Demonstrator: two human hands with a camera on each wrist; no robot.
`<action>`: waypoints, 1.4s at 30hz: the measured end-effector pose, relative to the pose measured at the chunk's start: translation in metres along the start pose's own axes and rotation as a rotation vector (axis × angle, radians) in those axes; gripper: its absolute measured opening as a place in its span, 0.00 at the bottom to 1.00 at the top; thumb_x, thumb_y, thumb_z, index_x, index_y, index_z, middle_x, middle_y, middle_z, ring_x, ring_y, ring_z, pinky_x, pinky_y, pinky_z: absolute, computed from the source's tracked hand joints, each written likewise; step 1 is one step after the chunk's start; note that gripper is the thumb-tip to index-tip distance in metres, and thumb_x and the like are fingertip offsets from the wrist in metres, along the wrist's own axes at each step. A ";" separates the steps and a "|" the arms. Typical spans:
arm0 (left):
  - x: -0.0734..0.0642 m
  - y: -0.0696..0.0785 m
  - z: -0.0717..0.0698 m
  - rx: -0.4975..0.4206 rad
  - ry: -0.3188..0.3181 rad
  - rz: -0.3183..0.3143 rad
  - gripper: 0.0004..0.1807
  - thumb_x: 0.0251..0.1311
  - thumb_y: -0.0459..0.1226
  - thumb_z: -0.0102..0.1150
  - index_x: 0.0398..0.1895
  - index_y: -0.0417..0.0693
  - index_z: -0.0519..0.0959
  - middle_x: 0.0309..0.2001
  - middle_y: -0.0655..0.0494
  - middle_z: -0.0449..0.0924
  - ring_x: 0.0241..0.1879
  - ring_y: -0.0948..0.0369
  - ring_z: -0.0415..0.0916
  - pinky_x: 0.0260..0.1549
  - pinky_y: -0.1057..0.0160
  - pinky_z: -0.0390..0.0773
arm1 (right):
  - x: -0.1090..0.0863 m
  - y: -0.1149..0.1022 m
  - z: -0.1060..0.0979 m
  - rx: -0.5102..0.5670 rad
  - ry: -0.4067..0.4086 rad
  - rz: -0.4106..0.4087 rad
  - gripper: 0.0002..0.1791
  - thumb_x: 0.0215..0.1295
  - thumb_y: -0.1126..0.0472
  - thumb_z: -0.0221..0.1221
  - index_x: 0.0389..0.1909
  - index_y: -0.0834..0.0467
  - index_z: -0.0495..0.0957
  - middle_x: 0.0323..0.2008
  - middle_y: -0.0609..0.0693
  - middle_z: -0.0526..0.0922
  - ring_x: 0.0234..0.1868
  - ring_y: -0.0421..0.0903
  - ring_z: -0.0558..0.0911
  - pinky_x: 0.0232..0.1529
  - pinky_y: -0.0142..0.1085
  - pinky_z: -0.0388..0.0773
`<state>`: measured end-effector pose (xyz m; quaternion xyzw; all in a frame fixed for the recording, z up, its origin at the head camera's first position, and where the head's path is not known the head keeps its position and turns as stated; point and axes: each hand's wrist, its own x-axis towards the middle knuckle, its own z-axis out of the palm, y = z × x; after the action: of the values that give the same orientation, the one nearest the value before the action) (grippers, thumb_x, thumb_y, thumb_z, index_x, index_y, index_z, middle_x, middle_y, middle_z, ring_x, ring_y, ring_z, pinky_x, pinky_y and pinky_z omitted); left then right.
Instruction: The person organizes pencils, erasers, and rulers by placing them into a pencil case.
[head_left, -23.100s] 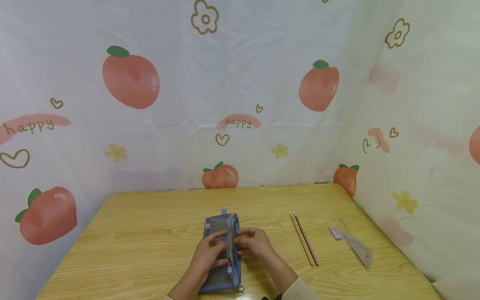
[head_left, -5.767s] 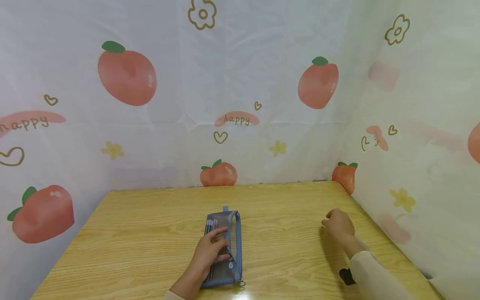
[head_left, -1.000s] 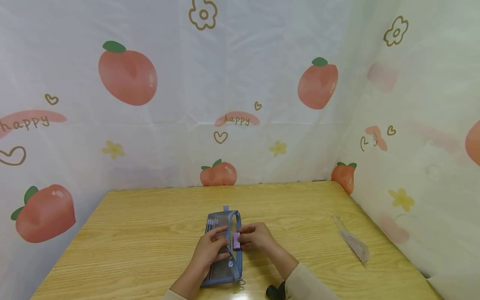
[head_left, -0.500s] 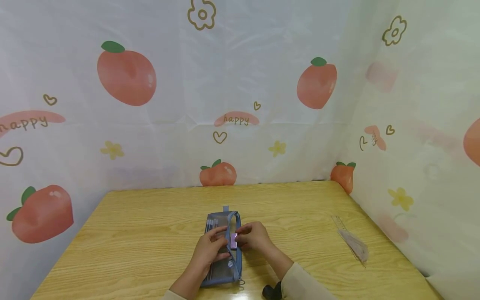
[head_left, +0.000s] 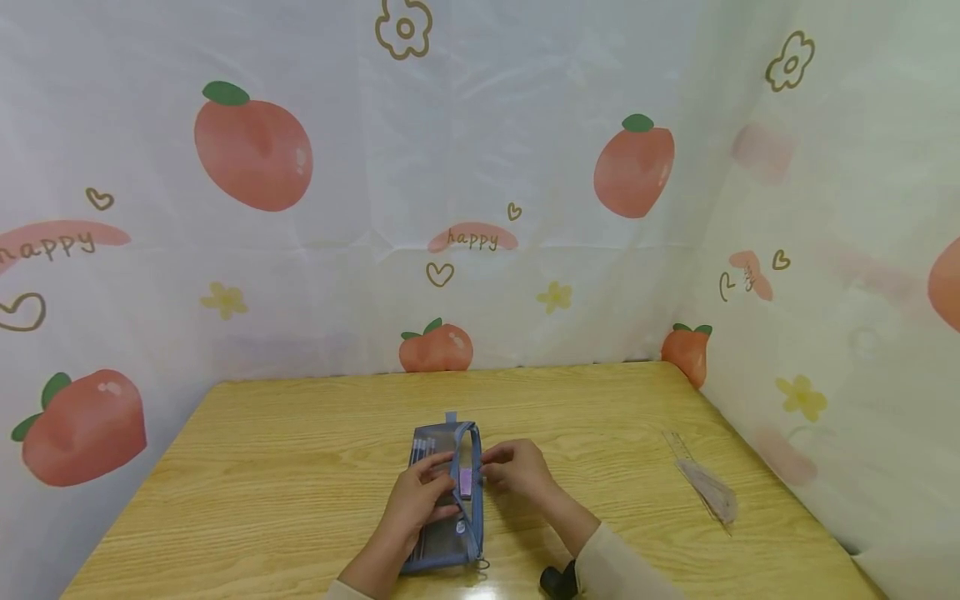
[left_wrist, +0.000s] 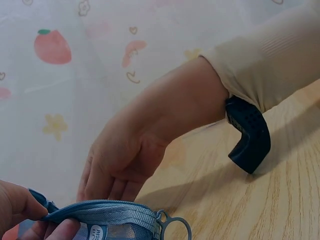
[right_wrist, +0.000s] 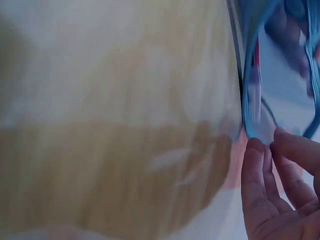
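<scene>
At six o'clock on the table (head_left: 300, 450), the blue pouch (head_left: 450, 548) could, I'd say, fold inward if the left hand (head_left: 415, 502) or right hand (head_left: 521, 473) lost its pinch, snagging the purple block (head_left: 466, 483) in its two-o'clock opening. The left reaches from seven, clamped on the opening's left edge; the right, from four, nips the right rim.

The backdrop (head_left: 337, 167) reads "happy" at 9 and 12 o'clock in the head view; its lettering (head_left: 749, 276) at 3 o'clock is too warped. The label (left_wrist: 96, 233) on the pouch (head_left: 444, 546), at 6 o'clock, is illegible.
</scene>
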<state>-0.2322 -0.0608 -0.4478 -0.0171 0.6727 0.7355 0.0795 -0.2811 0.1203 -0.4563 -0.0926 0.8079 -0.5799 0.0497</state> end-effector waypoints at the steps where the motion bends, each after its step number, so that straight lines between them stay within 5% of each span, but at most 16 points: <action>1: 0.000 0.000 0.000 0.000 0.003 0.000 0.26 0.53 0.29 0.52 0.59 0.37 0.66 0.46 0.40 0.73 0.34 0.54 0.77 0.28 0.58 0.81 | 0.000 0.000 -0.005 -0.018 0.008 -0.007 0.09 0.51 0.70 0.61 0.34 0.70 0.79 0.27 0.55 0.81 0.26 0.49 0.81 0.24 0.38 0.81; 8: 0.001 0.001 -0.001 0.005 0.014 0.005 0.27 0.51 0.27 0.52 0.58 0.36 0.67 0.47 0.39 0.71 0.35 0.57 0.75 0.28 0.58 0.82 | -0.003 0.002 -0.049 -0.158 0.129 -0.018 0.08 0.55 0.65 0.60 0.34 0.66 0.79 0.27 0.55 0.80 0.27 0.52 0.80 0.26 0.41 0.80; 15: 0.002 -0.001 -0.002 0.010 0.007 -0.014 0.27 0.52 0.28 0.52 0.59 0.37 0.66 0.47 0.39 0.71 0.34 0.57 0.76 0.28 0.58 0.82 | -0.015 0.014 -0.115 -0.365 0.283 0.027 0.09 0.54 0.65 0.61 0.36 0.66 0.79 0.28 0.52 0.80 0.26 0.50 0.79 0.24 0.37 0.79; 23: 0.001 -0.001 0.000 0.016 0.004 -0.031 0.27 0.52 0.28 0.53 0.60 0.37 0.66 0.47 0.39 0.71 0.33 0.55 0.77 0.27 0.58 0.82 | -0.055 0.043 -0.202 -0.607 0.336 0.096 0.19 0.56 0.58 0.58 0.42 0.70 0.75 0.35 0.61 0.79 0.34 0.55 0.78 0.31 0.44 0.77; 27: -0.001 0.000 0.001 0.010 0.002 -0.031 0.27 0.52 0.28 0.53 0.59 0.37 0.66 0.49 0.38 0.70 0.35 0.54 0.77 0.27 0.58 0.82 | -0.074 0.053 -0.236 -0.677 0.292 0.197 0.28 0.57 0.55 0.56 0.48 0.75 0.70 0.41 0.69 0.75 0.40 0.63 0.75 0.36 0.49 0.76; 33: -0.001 0.002 0.001 0.008 0.005 -0.027 0.27 0.52 0.29 0.53 0.59 0.37 0.66 0.48 0.38 0.70 0.33 0.55 0.77 0.27 0.59 0.82 | -0.091 0.058 -0.261 -0.705 0.203 0.316 0.34 0.52 0.51 0.59 0.43 0.81 0.69 0.44 0.75 0.71 0.44 0.71 0.70 0.39 0.54 0.73; 42: 0.000 0.000 0.001 -0.003 0.005 -0.022 0.27 0.51 0.28 0.53 0.59 0.37 0.67 0.46 0.40 0.72 0.32 0.57 0.76 0.27 0.59 0.82 | -0.098 0.062 -0.266 -0.662 0.198 0.347 0.33 0.46 0.51 0.64 0.40 0.79 0.72 0.41 0.72 0.74 0.42 0.67 0.72 0.38 0.52 0.75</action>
<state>-0.2324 -0.0599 -0.4473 -0.0265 0.6714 0.7356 0.0859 -0.2411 0.4064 -0.4317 0.0907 0.9559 -0.2770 0.0363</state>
